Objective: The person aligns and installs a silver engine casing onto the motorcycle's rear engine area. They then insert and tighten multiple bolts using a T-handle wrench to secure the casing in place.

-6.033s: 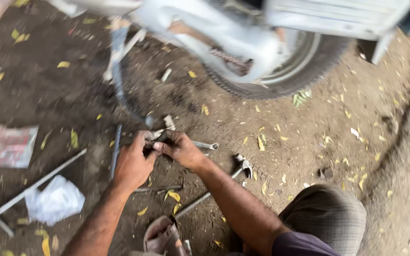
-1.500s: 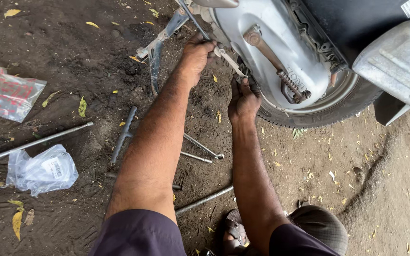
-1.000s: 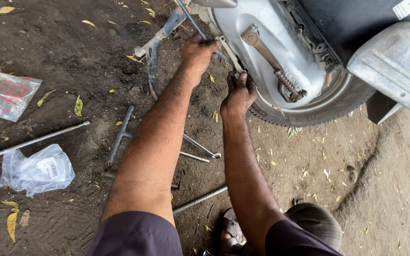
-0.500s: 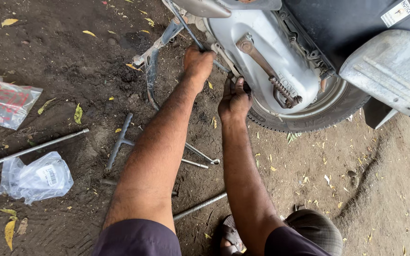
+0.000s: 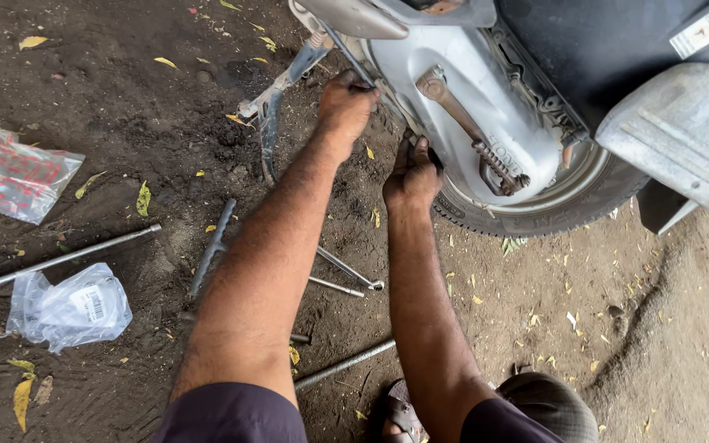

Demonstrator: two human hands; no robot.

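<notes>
At the far left a flat clear packet [image 5: 16,174] with red contents lies on the dirt ground [image 5: 108,90], and below it a crumpled clear plastic bag [image 5: 69,308] with a white label holds something pale that cannot be made out. A long thin metal rod [image 5: 59,260] runs between the two, touching neither. Just right of the bag's side a dark ribbed bar [image 5: 211,246] lies slanted, and past the left forearm two slim spanners [image 5: 345,275] cross near each other; another rod [image 5: 345,363] lies lower, close to the person's sandalled foot [image 5: 402,414].

The left hand [image 5: 346,102] reaches up to the scooter's underside, its grip closed around a thin metal rod-like tool [image 5: 345,51] that angles up toward the frame. Left of that hand the scooter's stand [image 5: 271,107] hangs down to the ground. The right hand [image 5: 410,174] sits lower and just right, fingers curled against the lower edge of the silver engine casing [image 5: 469,123], beside the rear tyre [image 5: 527,215]; whether that grip holds anything cannot be told. A rusty kick lever [image 5: 461,115] lies across the casing. To the right, open dirt with scattered yellow leaves spreads away from the tyre.
</notes>
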